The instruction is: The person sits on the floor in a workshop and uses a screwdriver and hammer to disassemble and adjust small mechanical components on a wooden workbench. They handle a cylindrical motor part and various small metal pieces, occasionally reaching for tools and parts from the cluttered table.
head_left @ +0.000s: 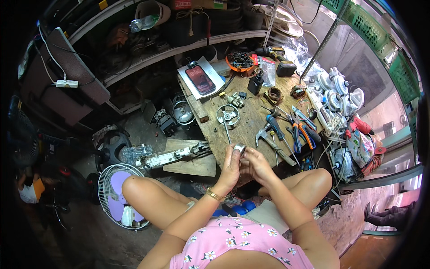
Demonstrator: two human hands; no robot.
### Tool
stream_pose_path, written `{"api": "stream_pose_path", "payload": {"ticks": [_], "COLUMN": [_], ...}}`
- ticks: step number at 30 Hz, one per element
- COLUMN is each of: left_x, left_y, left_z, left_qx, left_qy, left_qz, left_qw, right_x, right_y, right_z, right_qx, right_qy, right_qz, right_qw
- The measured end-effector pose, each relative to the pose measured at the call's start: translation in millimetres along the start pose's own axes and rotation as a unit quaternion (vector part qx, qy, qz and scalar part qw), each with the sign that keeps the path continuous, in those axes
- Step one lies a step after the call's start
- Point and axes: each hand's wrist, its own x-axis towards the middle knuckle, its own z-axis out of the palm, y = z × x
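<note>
Near the front edge of the wooden worktable (210, 130), my left hand (230, 168) grips a small round silver metal part (240, 147) between thumb and fingers. My right hand (259, 167) is closed against its right side, with the fingertips at the part and partly hidden. Just beyond my hands lies a round metal motor housing (228, 115), with a thin rod (227, 133) running from it toward my left hand. To the right are a claw hammer (268, 142), a blue-handled screwdriver (275, 127) and pliers (308, 134).
A phone (200, 80) lies on papers at the back left. An orange bowl (240, 67) of small parts, a cordless drill (271, 52) and copper-wound motor parts (273, 95) stand farther back. White fan motors (340, 92) pile up at right; a purple-bladed fan (120, 190) is by my left knee.
</note>
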Motion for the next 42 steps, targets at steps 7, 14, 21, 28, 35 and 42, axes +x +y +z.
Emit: {"api": "stream_pose_path", "payload": {"ticks": [7, 14, 21, 28, 35, 42], "left_x": [-3, -19, -9, -15, -18, -17], "left_y": [-21, -9, 0, -5, -7, -11], "left_z": [3, 11, -11, -5, -4, 0], "left_qx": [0.107, -0.193, -0.506, -0.529, -0.535, -0.55], "left_qy": [0.016, 0.033, 0.002, -0.034, -0.043, -0.053], "left_qz": [0.068, -0.026, -0.156, -0.154, -0.154, -0.163], "left_qw": [0.992, 0.98, 0.848, 0.834, 0.829, 0.817], "right_x": [-31, -49, -93, -92, -90, -87], "right_y": [28, -56, -164, -176, -180, -183], "right_z": [15, 10, 65, 83, 97, 106], "right_qx": [-0.28, -0.547, -0.792, -0.85, -0.865, -0.869], "right_qy": [0.073, 0.169, 0.05, -0.018, -0.054, -0.085], "right_qz": [-0.135, -0.269, -0.428, -0.43, -0.422, -0.417], "right_qw": [0.948, 0.775, 0.433, 0.304, 0.266, 0.254]}}
